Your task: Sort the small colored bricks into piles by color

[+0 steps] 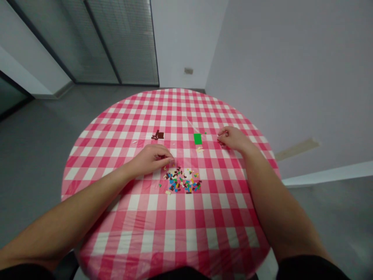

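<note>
My left hand [154, 158] hovers low at the upper left edge of a loose pile of small building bricks [182, 182] in blue, brown, yellow, green and cream. Its thumb and fingers come together; whatever is between them is too small to make out. Over on the right, my right hand [233, 138] rests with curled fingers beside a green baseplate [197, 139], apart from it. Small dark bits show under its fingertips, and I cannot tell whether they are held. A few cream bricks [199, 149] lie just below the green plate.
A group of dark brown bricks [157, 135] sits beyond my left hand. A round table with a red and white checked tablecloth [186, 217] carries everything. Behind it stand a glass partition [128, 42] and a white wall [186, 35]; another wall [291, 77] is close on the right.
</note>
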### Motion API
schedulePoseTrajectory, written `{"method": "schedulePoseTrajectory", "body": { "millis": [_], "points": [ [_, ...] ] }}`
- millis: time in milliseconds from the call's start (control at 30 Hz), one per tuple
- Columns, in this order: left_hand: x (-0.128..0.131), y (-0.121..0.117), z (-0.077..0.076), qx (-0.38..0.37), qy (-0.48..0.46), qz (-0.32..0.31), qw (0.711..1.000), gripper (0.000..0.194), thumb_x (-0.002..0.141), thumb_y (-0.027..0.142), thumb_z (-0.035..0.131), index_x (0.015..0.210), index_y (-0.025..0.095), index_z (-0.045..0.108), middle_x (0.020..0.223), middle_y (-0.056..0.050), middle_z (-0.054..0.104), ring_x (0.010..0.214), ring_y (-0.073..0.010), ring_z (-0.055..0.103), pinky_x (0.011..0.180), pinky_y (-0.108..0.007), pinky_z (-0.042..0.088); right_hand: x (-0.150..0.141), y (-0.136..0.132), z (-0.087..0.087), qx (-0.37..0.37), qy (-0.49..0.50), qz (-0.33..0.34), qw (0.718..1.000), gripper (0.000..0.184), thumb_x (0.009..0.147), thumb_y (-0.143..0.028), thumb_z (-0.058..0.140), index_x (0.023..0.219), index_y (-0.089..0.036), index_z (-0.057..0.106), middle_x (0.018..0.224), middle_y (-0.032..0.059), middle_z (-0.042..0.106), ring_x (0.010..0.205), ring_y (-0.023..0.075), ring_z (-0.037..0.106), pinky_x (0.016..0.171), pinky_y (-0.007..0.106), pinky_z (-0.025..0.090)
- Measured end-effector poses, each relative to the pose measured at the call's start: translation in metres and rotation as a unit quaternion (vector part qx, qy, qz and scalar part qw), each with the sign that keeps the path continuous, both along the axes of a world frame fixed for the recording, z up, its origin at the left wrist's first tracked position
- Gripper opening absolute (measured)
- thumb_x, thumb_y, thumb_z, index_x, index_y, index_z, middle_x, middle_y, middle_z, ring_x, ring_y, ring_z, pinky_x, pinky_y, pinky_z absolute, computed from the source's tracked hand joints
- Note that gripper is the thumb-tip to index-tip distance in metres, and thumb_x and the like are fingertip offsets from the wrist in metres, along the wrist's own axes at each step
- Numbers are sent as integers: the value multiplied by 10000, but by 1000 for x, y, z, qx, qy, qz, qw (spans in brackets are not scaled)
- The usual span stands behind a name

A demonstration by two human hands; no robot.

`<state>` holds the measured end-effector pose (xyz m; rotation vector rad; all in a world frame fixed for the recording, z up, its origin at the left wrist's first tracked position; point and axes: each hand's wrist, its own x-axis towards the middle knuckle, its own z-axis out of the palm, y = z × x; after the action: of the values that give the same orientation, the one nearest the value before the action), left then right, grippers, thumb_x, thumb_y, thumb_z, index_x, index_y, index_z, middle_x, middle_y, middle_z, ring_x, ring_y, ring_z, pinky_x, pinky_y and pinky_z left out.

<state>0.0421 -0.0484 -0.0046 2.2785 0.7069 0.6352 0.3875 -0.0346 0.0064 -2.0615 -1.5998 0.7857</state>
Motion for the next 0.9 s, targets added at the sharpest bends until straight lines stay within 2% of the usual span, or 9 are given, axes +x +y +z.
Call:
{"method": "schedulePoseTrajectory", "body": {
  "millis": [100,233,433,567,633,700,800,833,900],
  "points": [
    [0,0,1,-18,11,-8,1000,235,942,303,577,854,176,753,849,-72,762,779,-157,686,737,-301,534,3,3,-7,-14,-50,18,998,110,809,-110,604,871,-192,563,564,3,614,512,151,566,525,269,393],
    [0,0,2,-44,21,-35,998,241,954,310,580,884,167,762,865,-85,763,788,-159,691,751,-305,539,7,7,-11,-6,-111,27,993,137,793,-104,591,876,-204,547,691,25,645,631,167,584,583,277,385],
    [-2,0,-1,-61,32,-67,995,227,961,316,595,957,161,761,919,-100,766,825,-166,695,777,-318,548,19,11,-18,-4,-115,40,992,112,792,-127,608,879,-194,582,733,22,642,649,155,570,600,273,379],
    [-2,1,-4,-61,44,-81,994,199,954,304,608,973,176,759,928,-93,764,847,-170,694,800,-328,545,12,7,-9,25,-116,20,993,83,785,-155,633,861,-180,609,734,35,648,645,159,571,581,279,378],
    [-1,1,-2,-65,52,-82,993,197,956,305,605,972,181,757,931,-90,762,851,-170,693,805,-325,537,-3,-1,4,70,-91,67,991,79,815,-207,631,887,-177,624,752,40,653,665,165,579,595,282,395],
    [-2,0,2,-71,66,-86,992,190,954,306,607,991,187,750,960,-87,756,873,-172,689,815,-321,526,-23,-16,18,99,-42,175,979,192,831,-315,670,965,-179,652,848,55,676,741,180,601,636,289,429],
    [-3,-4,16,-71,135,-91,984,224,881,313,699,1074,201,717,1045,-79,729,927,-194,666,820,-316,496,-58,-45,33,31,-24,352,935,462,734,-370,794,1143,-211,653,1067,74,688,838,201,625,681,299,460],
    [-4,-7,21,-69,171,-87,979,298,831,315,748,1105,208,698,1067,-71,713,927,-200,655,798,-308,483,-69,-55,35,1,-40,386,921,594,681,-359,841,1219,-224,628,1145,85,672,860,209,628,668,297,460],
    [-5,-12,30,-62,233,-61,969,384,724,328,830,1044,198,663,1001,-43,689,862,-202,627,717,-288,444,-88,-71,37,-34,-83,420,903,774,577,-312,903,1281,-233,593,1229,102,629,902,231,628,644,294,451]
  ]
}}
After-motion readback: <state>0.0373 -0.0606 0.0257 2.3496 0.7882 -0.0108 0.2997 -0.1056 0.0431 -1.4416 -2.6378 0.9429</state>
